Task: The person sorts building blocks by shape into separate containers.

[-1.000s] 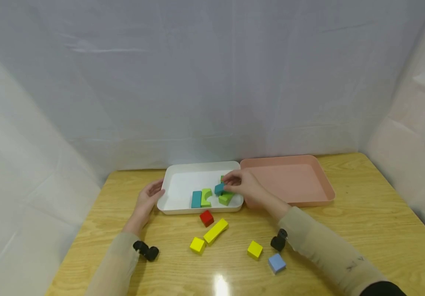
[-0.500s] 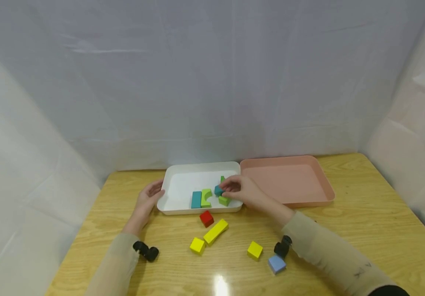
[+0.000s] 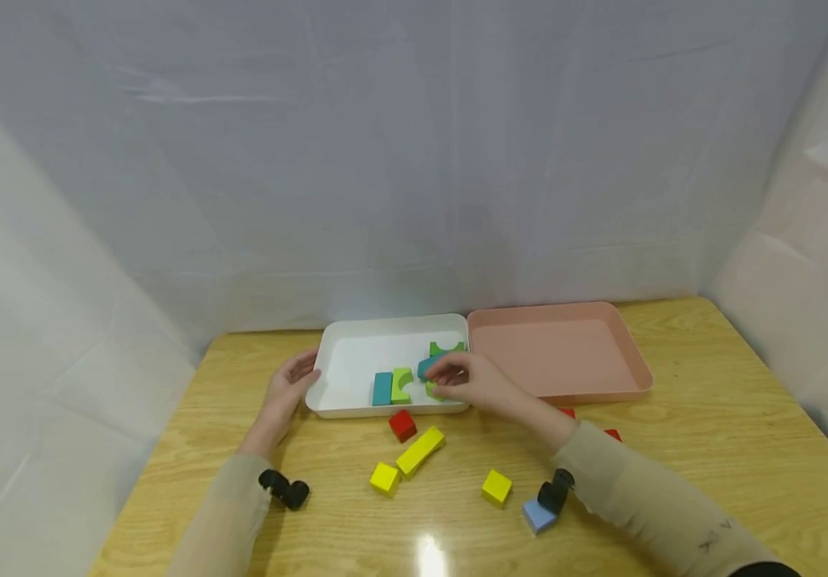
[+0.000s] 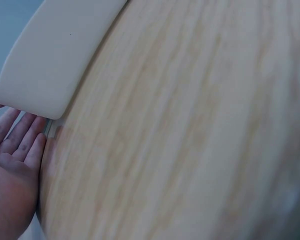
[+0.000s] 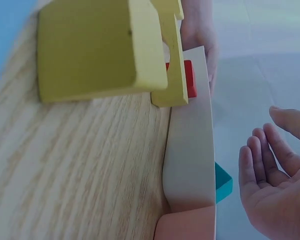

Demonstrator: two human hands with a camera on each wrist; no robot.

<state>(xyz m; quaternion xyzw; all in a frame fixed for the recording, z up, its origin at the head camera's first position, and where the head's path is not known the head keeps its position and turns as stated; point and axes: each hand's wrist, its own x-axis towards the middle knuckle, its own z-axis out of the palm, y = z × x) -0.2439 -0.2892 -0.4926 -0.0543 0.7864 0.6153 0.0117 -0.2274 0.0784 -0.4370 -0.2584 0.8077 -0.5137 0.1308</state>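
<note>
My left hand (image 3: 289, 385) rests against the left end of the white tray (image 3: 356, 340); in the left wrist view its fingers (image 4: 25, 137) lie fairly straight along the outer wall. Over the tray's right part is my right hand (image 3: 474, 378), loosely bent, with nothing seen between its fingers in the right wrist view. Just beyond those fingertips lies a blue block (image 3: 426, 367), partly hidden, between a green arch block (image 3: 447, 349) and a light green block (image 3: 433, 391). Farther left in the tray, a blue rectangular block (image 3: 382, 389) sits beside a light green arch block (image 3: 401, 386).
A pink tray (image 3: 551, 353) adjoins the white one on the right. In front lie a red cube (image 3: 402, 426), a yellow bar (image 3: 421, 451), two yellow blocks (image 3: 385, 479) and a light blue block (image 3: 539, 515). Red pieces (image 3: 612, 435) peek out by the right sleeve.
My right hand has let go of the blue block and drawn slightly toward me, showing more of the green arch block and red pieces near the sleeve. The left hand stays put.
</note>
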